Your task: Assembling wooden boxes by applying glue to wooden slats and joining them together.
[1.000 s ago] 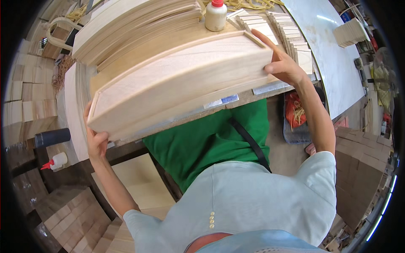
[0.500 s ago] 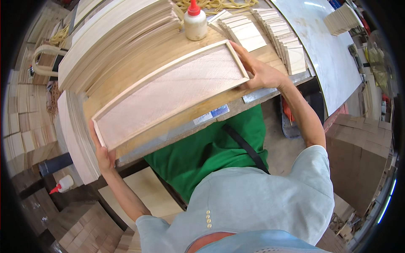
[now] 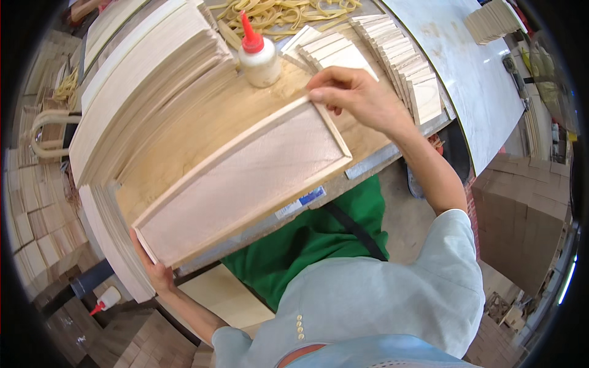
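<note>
At the lower left of the frame we are seeing the left hand reaching up from below the bench edge, its fingers curled around the near-left end of the shallow wooden tray, gripping it. The tray is lying flat across the middle of the frame on the workbench, open face up. Upward and to the right, the right arm is stretching in from the lower right, and the right hand is bending at the wrist with fingertips pinching the tray's far corner rim. Half a second ago that hand was resting along the tray's right end; it is now sitting higher, on the corner. Beyond it a glue bottle with a red nozzle is standing upright, beside fanned wooden slats, with rubber bands at the top.
</note>
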Available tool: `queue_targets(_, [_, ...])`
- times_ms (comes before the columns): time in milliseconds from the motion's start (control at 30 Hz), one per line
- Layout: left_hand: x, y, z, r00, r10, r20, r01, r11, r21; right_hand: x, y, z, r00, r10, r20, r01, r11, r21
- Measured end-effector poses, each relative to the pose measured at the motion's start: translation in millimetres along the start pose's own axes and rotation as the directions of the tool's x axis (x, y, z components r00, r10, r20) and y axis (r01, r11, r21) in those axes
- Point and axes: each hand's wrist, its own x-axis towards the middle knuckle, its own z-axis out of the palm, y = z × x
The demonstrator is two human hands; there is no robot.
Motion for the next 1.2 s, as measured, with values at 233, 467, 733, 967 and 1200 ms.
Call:
queue_targets(233, [-2.1,-8.3,-4.6,0.998,0.000,-0.060,0.002,1.000,0.026,17.0,-9.6,-7.8,0.988,0.129,0.087,-0.138,0.984,0.111])
queue_targets(467, [-6.4,-2.7,-6.3,0.995,0.040,-0.092,-0.037,0.999,0.034,122.5,9.8,-69.8,0.865,-0.451,-0.219,0.163,0.667,-0.727])
queue_targets(733, [-10.0,-2.9,-2.0,0.995,0.021,-0.101,-0.021,1.000,-0.001,195.9,52.6,-61.2,0.978,-0.204,-0.040,0.024,0.306,-0.952])
queue_targets(967, [-20.7,6.9,-8.7,0.986,0.155,-0.063,-0.167,0.943,-0.288,210.6,23.0,-117.9,0.907,-0.246,-0.342,-0.083,0.692,-0.717])
queue_targets(1200, [-44.6,40.4,-0.2,0.849,0.268,-0.456,-0.205,0.961,0.185,165.5,-31.1,-136.2,0.881,-0.320,-0.348,0.290,0.947,-0.136])
